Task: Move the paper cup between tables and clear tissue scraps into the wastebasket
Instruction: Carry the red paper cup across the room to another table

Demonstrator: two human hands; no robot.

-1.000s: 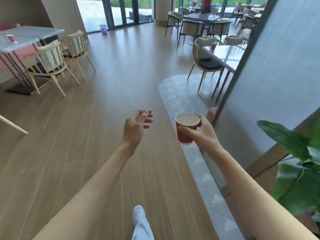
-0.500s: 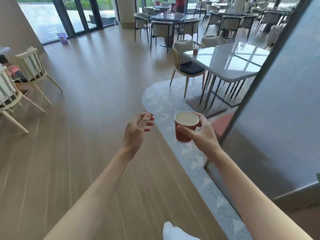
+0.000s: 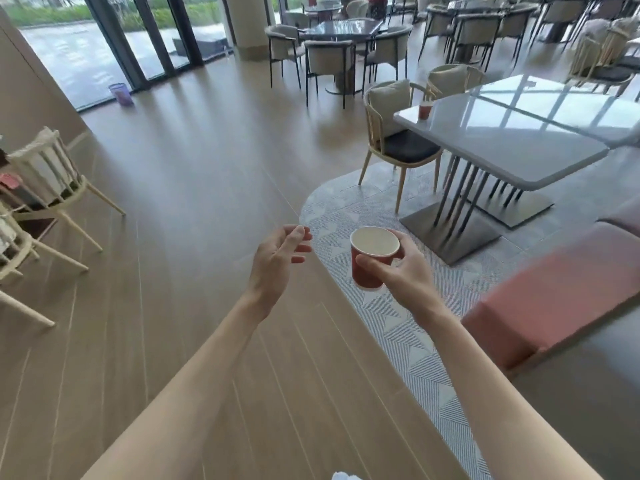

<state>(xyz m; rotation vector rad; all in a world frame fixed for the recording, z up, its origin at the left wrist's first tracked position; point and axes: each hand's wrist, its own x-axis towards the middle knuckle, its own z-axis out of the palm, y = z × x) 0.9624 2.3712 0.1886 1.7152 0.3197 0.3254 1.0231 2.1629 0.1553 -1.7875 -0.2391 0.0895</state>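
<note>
Red paper, white inside and with nothing visible in it, the paper cup (image 3: 372,261) sits upright in the right hand (image 3: 401,275), whose thumb crosses the near wall while the fingers curl round the far side, just under the rim; held level and out in front of the body, it looks like a carrying grip, one that keeps the mouth up and the thin wall uncrushed. Just left of that grip the left hand (image 3: 277,261) hangs free with its fingers loosely bent and holding nothing (probably kept free for the tissue scraps, though none can be made out here). Beyond the grip and to its right, a pink bench (image 3: 540,292) edges a patterned tile patch, and farther the same way stands a grey table (image 3: 519,140) with a second red cup (image 3: 425,110) near its far left corner; judging by the way the cup is carried, this table is the likely set-down spot, and its near edge would be the easiest reach. Far beyond the grip and off to its left, a purple wastebasket (image 3: 121,94) stands on the wood floor by the glass doors, well apart from both hands.
</note>
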